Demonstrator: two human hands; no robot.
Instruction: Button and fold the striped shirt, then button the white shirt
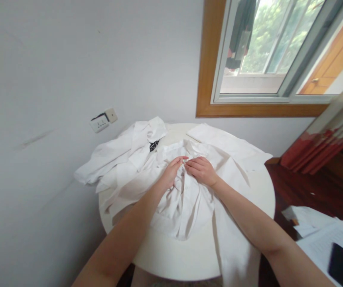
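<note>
Round table (177,257) supports a white shirt (186,219); left hand (173,172) and right hand (201,170) fingertips pinch its front, apparently buttoning; next move likely requires alignment.

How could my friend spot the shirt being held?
Find the round table. In its middle lies a rumpled white shirt, part hanging over the near edge. Unlike the white garments beside it, it's held by the left hand and right hand.

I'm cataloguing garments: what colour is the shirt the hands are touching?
The shirt is white, best seen in the head view.
</note>
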